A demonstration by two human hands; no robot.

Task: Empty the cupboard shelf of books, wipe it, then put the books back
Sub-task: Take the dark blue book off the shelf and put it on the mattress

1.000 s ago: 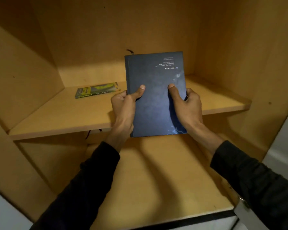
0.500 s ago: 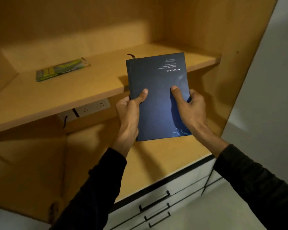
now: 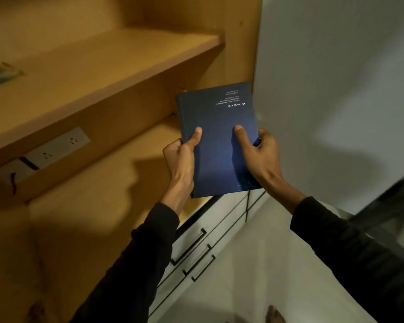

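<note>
Head view: both hands (image 3: pixel 181 157) (image 3: pixel 258 155) grip blue book (image 3: pixel 217 145).

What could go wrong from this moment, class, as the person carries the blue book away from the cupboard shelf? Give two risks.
1. Both hands, left hand and right hand, grip only the lower half of the blue book, so its top could tip or slip.
2. A greenish book lies on the shelf at the picture's left edge; it might be overlooked before wiping.
</note>
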